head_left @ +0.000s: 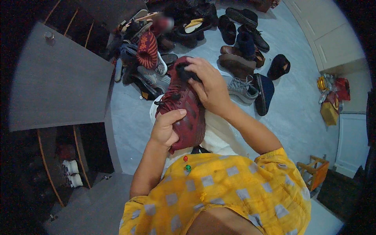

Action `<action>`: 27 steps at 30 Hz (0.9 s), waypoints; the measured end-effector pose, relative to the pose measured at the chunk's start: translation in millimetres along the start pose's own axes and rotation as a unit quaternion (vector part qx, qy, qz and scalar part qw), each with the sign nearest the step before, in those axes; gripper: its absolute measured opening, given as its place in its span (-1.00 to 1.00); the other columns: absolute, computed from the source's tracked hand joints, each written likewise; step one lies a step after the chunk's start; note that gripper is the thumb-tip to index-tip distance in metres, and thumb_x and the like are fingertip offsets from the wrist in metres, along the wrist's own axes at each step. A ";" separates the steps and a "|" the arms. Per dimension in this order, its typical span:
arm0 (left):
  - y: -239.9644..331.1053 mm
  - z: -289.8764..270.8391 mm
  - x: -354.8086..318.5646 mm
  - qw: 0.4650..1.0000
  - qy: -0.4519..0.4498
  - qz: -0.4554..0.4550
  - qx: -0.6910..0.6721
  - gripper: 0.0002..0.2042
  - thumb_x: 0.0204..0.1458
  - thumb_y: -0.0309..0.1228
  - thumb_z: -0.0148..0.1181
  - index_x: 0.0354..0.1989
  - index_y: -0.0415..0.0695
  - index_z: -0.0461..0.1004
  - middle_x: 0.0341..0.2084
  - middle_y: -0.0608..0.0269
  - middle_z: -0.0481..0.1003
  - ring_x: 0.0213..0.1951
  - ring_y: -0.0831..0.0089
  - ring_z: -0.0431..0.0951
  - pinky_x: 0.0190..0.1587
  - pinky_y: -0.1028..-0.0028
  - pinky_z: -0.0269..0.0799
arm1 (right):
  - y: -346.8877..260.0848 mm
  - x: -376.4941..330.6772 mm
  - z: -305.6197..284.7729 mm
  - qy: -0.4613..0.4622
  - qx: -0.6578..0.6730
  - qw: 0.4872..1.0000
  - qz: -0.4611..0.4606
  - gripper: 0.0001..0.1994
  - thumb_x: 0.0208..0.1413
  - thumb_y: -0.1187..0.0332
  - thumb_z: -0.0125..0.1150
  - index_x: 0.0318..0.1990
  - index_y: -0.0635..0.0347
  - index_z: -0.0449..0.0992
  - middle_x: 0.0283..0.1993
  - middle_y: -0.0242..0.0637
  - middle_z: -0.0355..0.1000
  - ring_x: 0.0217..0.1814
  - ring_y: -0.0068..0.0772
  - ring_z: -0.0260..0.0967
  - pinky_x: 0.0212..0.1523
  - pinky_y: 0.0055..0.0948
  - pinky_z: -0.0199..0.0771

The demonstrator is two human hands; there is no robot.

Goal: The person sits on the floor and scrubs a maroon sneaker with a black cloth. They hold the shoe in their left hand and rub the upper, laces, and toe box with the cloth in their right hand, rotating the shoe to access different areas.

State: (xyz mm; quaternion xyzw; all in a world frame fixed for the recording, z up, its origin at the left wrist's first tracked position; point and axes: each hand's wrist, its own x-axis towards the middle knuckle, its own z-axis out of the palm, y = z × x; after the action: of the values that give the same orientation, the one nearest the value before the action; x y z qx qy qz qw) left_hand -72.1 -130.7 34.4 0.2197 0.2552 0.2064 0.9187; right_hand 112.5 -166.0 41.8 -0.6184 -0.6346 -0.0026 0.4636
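A dark red lace-up shoe (192, 127) is held up in front of my body, its toe end toward me and its opening away from me. My left hand (164, 128) is closed round the toe end, thumb across the top. At the far end my right hand (211, 87) grips the shoe by its opening, fingers curled over the dark inside. Whether the black there is lining or a separate cloth, I cannot tell. Dark laces hang at the shoe's left side. Just beyond it stands a grey lace-up sneaker (243, 89) beside a dark blue shoe (264, 94).
Several shoes crowd the floor ahead, among them a red patterned knit shoe (147, 49) and a brown shoe (237, 64). A grey cabinet door (62, 78) hangs open at left, with white shoes (72, 173) on a shelf. A small wooden stool (314, 172) stands at right.
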 end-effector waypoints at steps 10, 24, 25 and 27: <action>-1.6 -3.4 -1.7 1.000 -0.007 0.011 0.022 -0.59 -0.04 -0.62 0.14 0.05 -0.24 0.41 -0.09 0.08 0.53 -0.06 0.24 0.56 0.06 0.23 0.46 | 15.0 35.3 7.8 -0.069 0.014 0.986 0.149 -0.70 0.14 0.24 0.10 -0.01 0.14 0.44 0.00 -0.08 0.45 0.01 0.04 0.41 -0.05 -0.13 0.41; -0.5 2.7 0.4 1.000 -0.006 0.016 -0.012 -0.62 -0.02 -0.65 0.08 0.05 -0.23 0.41 -0.10 0.13 0.53 -0.07 0.28 0.56 0.05 0.27 0.47 | -24.2 -33.8 -4.1 -0.043 -0.043 0.998 -0.002 -0.58 -0.19 0.46 0.31 -0.06 0.05 0.45 0.17 -0.31 0.36 0.31 -0.10 0.18 0.26 -0.01 0.05; -0.7 3.4 0.5 1.000 -0.002 0.022 -0.016 -0.62 -0.02 -0.65 0.08 0.05 -0.22 0.41 -0.09 0.13 0.52 -0.07 0.28 0.56 0.05 0.27 0.47 | -28.0 -36.2 -4.8 -0.047 -0.044 0.998 -0.009 -0.58 -0.19 0.46 0.31 -0.06 0.05 0.45 0.18 -0.31 0.36 0.31 -0.11 0.18 0.27 0.00 0.05; -0.6 0.8 0.2 1.000 -0.005 0.017 -0.015 -0.61 -0.01 -0.65 0.08 0.05 -0.22 0.41 -0.09 0.14 0.52 -0.06 0.29 0.55 0.05 0.27 0.46 | -28.0 -37.7 -3.0 -0.043 -0.045 0.998 -0.022 -0.58 -0.21 0.46 0.31 -0.08 0.04 0.46 0.17 -0.33 0.36 0.32 -0.14 0.18 0.27 0.01 0.03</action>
State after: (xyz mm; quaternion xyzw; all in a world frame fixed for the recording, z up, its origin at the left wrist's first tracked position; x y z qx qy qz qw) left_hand -71.4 -131.3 34.6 0.2111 0.2434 0.2250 0.9195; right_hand 84.9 -203.8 37.2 -0.6242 -0.6664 -0.0143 0.4076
